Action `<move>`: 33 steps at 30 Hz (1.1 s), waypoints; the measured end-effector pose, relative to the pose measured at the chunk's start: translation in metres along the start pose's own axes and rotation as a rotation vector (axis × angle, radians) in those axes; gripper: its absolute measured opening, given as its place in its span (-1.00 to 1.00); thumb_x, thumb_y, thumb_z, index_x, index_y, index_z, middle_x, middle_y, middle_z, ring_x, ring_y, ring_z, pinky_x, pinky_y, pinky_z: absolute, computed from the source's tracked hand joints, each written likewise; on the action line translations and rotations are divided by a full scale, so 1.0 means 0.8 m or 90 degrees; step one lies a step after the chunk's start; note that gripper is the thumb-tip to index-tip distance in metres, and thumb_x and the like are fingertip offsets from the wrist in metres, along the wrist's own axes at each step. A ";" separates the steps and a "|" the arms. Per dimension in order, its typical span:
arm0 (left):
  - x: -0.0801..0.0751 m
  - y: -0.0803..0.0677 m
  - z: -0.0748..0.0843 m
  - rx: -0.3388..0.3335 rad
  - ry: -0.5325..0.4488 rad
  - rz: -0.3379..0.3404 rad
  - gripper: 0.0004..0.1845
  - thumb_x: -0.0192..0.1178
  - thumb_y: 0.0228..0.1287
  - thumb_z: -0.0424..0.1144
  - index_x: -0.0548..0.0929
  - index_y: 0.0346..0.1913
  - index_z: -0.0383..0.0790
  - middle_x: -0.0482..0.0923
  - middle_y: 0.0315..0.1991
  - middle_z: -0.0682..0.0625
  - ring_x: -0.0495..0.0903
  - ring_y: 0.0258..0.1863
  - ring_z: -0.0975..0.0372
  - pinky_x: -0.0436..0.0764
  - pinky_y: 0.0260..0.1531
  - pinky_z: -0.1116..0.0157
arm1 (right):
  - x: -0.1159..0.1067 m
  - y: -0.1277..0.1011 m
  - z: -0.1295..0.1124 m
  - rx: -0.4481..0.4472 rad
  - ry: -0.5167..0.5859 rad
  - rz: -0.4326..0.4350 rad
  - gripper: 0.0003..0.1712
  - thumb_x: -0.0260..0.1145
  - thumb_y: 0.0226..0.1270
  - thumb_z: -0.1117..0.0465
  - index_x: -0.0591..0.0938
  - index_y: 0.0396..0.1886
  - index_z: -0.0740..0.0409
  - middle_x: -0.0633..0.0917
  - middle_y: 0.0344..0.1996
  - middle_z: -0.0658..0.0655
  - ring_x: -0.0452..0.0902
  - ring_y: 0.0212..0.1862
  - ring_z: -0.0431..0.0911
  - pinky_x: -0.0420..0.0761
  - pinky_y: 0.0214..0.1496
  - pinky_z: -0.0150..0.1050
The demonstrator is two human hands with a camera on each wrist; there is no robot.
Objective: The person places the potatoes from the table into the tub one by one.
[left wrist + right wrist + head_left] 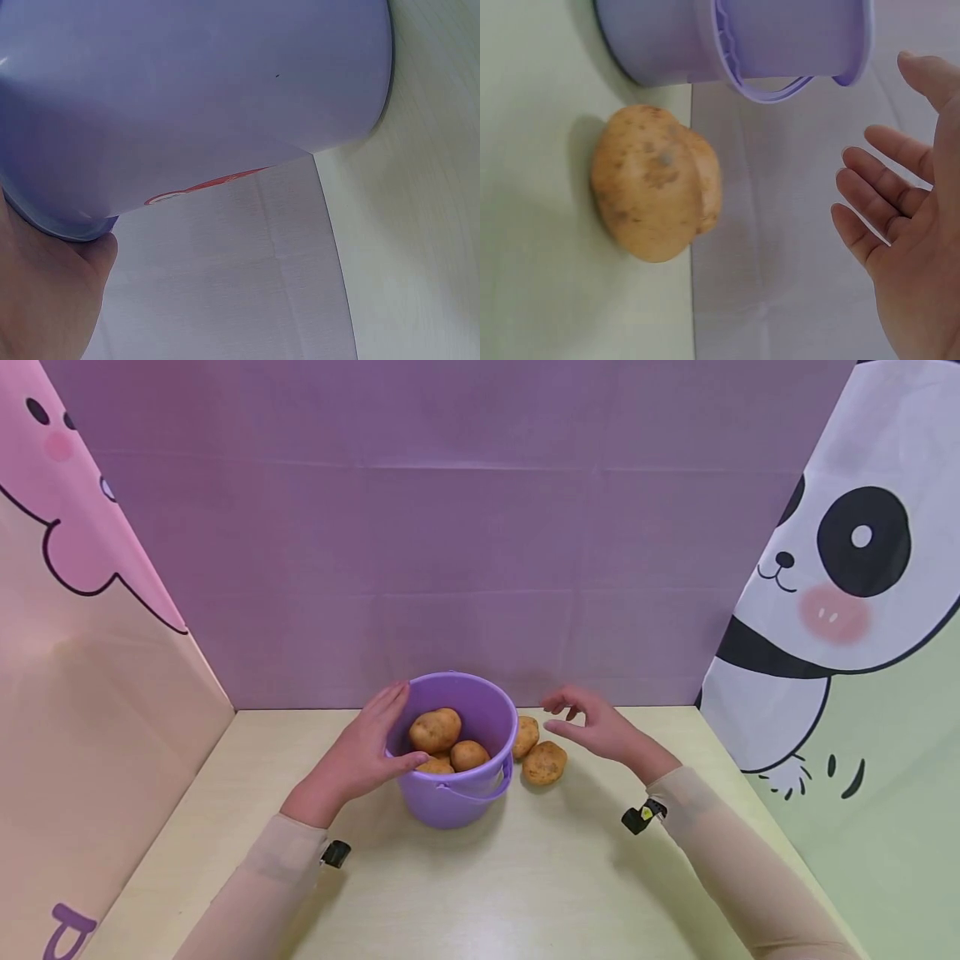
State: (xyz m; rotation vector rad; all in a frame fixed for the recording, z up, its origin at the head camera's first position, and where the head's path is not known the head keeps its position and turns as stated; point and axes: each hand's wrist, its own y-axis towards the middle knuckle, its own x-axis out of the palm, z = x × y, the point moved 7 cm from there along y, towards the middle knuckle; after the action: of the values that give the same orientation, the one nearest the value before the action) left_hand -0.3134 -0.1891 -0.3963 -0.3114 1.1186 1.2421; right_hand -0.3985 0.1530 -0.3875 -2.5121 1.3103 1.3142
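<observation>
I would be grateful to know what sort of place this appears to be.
Probably a staged tabletop booth: a pale tabletop runs up to a creased purple backdrop, and a cartoon panda decorates the right side wall.

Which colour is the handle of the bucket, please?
The handle is light purple, like the bucket itself; the right wrist view shows it best.

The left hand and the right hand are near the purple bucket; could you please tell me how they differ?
The left hand rests against the bucket, while the right hand touches nothing. The left hand is at the bucket's left side, whereas the right hand hangs near two loose potatoes. Both emerge from beige sleeves.
</observation>
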 end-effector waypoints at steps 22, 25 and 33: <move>0.001 0.002 -0.001 -0.001 -0.007 -0.005 0.19 0.47 0.35 0.21 0.13 0.74 -0.47 0.04 0.78 -0.30 -0.04 0.78 -0.17 0.08 0.69 -0.25 | 0.034 -0.036 0.043 0.058 -0.029 0.048 -0.58 0.55 0.50 0.16 0.71 0.22 0.24 0.73 0.14 0.33 0.61 0.19 0.28 0.65 0.16 0.19; 0.001 0.001 -0.002 0.000 -0.006 -0.005 0.19 0.47 0.35 0.21 0.13 0.74 -0.47 0.04 0.78 -0.30 -0.04 0.78 -0.17 0.08 0.69 -0.25 | 0.040 -0.040 0.048 0.075 -0.035 0.061 -0.54 0.56 0.49 0.13 0.70 0.23 0.28 0.72 0.14 0.36 0.58 0.20 0.32 0.64 0.18 0.29; 0.001 0.001 -0.002 -0.001 -0.005 -0.002 0.19 0.48 0.36 0.21 0.13 0.74 -0.47 0.05 0.77 -0.30 -0.03 0.78 -0.17 0.09 0.69 -0.25 | 0.059 -0.049 0.060 0.131 -0.080 0.078 -0.36 0.58 0.47 -0.06 0.68 0.27 0.32 0.64 0.19 0.33 0.55 0.21 0.28 0.61 0.18 0.19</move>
State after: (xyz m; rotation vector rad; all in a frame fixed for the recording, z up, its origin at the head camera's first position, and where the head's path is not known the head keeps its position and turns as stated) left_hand -0.3151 -0.1897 -0.3976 -0.3101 1.1101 1.2402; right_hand -0.3900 0.1642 -0.4641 -2.2084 1.5074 1.2616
